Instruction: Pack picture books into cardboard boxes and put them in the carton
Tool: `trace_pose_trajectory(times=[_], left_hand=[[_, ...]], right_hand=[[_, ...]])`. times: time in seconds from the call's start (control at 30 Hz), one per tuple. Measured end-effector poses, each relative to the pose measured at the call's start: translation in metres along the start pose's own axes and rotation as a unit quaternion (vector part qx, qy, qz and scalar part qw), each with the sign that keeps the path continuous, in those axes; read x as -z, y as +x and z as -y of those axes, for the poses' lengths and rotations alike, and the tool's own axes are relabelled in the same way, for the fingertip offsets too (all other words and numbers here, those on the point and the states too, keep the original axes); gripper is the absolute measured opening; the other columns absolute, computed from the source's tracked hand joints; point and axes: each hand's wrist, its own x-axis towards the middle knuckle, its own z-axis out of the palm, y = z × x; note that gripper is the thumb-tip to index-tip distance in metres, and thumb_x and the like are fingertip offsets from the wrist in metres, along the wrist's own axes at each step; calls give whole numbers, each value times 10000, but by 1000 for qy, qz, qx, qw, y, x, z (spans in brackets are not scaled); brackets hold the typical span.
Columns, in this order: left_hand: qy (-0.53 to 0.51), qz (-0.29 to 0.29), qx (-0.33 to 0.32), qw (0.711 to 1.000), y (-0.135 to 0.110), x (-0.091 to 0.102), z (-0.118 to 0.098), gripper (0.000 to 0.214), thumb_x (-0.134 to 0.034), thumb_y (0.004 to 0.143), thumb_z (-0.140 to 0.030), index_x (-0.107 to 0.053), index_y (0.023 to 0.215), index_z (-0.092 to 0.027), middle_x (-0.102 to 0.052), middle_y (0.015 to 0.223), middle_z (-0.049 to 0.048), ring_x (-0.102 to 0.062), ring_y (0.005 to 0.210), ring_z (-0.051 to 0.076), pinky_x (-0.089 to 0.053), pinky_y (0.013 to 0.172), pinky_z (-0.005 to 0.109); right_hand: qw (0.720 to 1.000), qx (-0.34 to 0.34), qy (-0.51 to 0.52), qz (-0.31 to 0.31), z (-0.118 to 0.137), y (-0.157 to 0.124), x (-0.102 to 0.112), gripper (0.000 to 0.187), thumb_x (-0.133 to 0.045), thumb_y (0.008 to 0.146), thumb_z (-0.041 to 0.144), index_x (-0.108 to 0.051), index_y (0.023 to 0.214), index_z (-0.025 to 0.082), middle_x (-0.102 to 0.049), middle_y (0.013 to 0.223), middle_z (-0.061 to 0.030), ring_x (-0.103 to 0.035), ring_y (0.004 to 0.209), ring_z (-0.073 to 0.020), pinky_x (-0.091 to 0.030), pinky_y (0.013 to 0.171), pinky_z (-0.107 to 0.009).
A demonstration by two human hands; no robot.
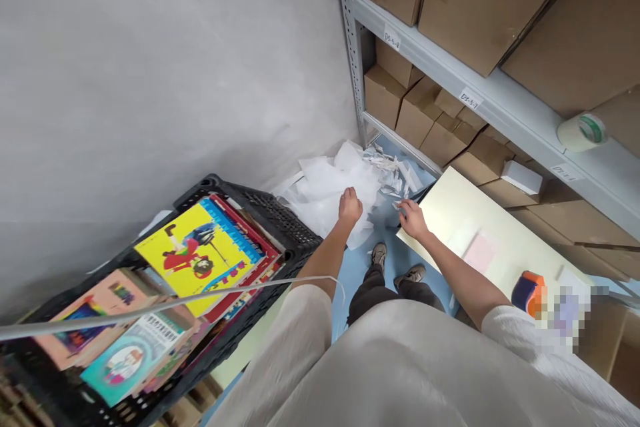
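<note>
My left hand (349,205) is stretched out over a heap of crumpled white paper (330,190) lying on the blue floor in the corner; its fingers are curled, and I cannot tell if it holds anything. My right hand (411,219) hovers at the near corner of a pale yellow table (450,203), fingers spread, beside a small dark object at the table's edge. Torn white paper scraps (393,170) lie just beyond both hands. My shoes (395,265) show below.
A black plastic crate (260,203) full of colourful children's books (200,250) stands at the left. Grey metal shelving (480,90) with cardboard boxes (480,0) fills the right. A tape roll (583,131) sits on the shelf and an orange tape dispenser (529,293) on the table.
</note>
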Motion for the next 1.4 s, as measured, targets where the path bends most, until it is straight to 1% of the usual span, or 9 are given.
trace_pose_trajectory(times=[0.07,0.17,0.3,0.53,0.77,0.9,1.03,1.2,1.4], left_hand=[[18,14,8,1000,5,-5,4,649,-485,995,-166,-408,1634,-86,-416,1700,260,-473,1537,390,-400,1269,493],[40,47,33,998,10,-11,1,678,-520,979,-182,-412,1643,-99,-221,1805,260,-521,1492,420,-478,1197,514],[55,74,-3,996,11,-17,-27,656,-546,974,-196,-452,1620,-124,-227,1810,243,-552,1455,423,-503,1165,527],[48,75,-160,983,5,-34,-129,583,-551,994,-157,-510,1576,-159,-315,1786,211,-509,1505,413,-464,1206,526],[22,113,-316,942,-24,-75,-241,569,-562,994,-130,-549,1562,-153,-406,1740,192,-499,1519,382,-435,1244,490],[-6,170,-395,903,-57,-109,-288,524,-532,1008,-142,-601,1526,-179,-593,1578,163,-574,1439,321,-448,1237,443],[-5,274,-425,863,-97,-143,-315,509,-483,1026,-136,-612,1516,-180,-695,1453,136,-648,1341,265,-484,1197,394],[48,325,-411,850,-124,-170,-329,540,-537,1018,-159,-572,1557,-166,-688,1476,156,-637,1378,290,-473,1212,423],[49,332,-375,864,-128,-174,-331,553,-562,1028,-176,-538,1577,-121,-636,1547,185,-610,1431,274,-451,1235,383]], right_hand=[[1000,0,2,-11,-7,-4,1,381,-518,1000,200,-700,1335,201,-623,1446,-161,-579,1316,-328,-487,1100,-460],[999,-13,12,-27,-20,-13,6,377,-515,997,197,-706,1322,207,-631,1437,-161,-585,1299,-336,-495,1100,-480],[998,-46,26,-41,-38,-31,15,383,-513,983,194,-717,1306,206,-638,1421,-165,-594,1279,-338,-493,1116,-497],[984,-137,48,-101,-78,-80,36,387,-497,984,213,-727,1294,198,-630,1427,-171,-596,1291,-344,-485,1128,-523],[949,-254,82,-170,-130,-161,58,384,-511,970,228,-731,1283,196,-634,1421,-162,-602,1285,-338,-495,1121,-513],[907,-342,109,-218,-158,-207,59,377,-533,939,235,-722,1264,206,-659,1374,-151,-600,1284,-334,-494,1129,-500],[830,-481,148,-241,-177,-241,51,407,-587,881,256,-694,1272,218,-656,1381,-163,-627,1242,-348,-521,1087,-507],[769,-534,250,-247,-191,-252,40,446,-606,818,265,-655,1260,229,-699,1297,-121,-682,1158,-293,-544,1066,-449],[700,-561,339,-284,-196,-246,38,451,-641,756,316,-635,1202,245,-727,1078,-50,-713,984,-243,-589,886,-358]])
